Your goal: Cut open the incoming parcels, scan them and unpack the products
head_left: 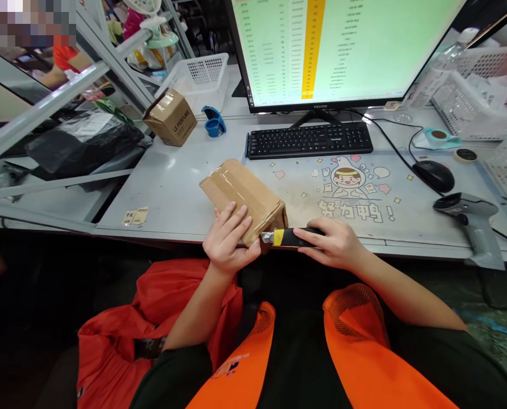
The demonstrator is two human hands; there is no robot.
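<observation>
A taped brown cardboard box (245, 196) lies tilted at the front edge of the desk. My left hand (229, 240) presses on its near left side, fingers over the top and thumb at the near corner. In my right hand (336, 243) is a black and yellow utility knife (293, 237), fingers wrapped round the handle. The knife's metal tip meets the near right corner of the box, close to my left thumb. How far the blade goes into the cardboard is hidden.
Behind the box stand a monitor (347, 51), a keyboard (310, 139) and a blue tape holder (214, 122). A small carton (171, 117) sits back left. To the right are a mouse (434, 175), a barcode scanner (470, 218) and a white basket (470, 105). Another person is partly visible far left.
</observation>
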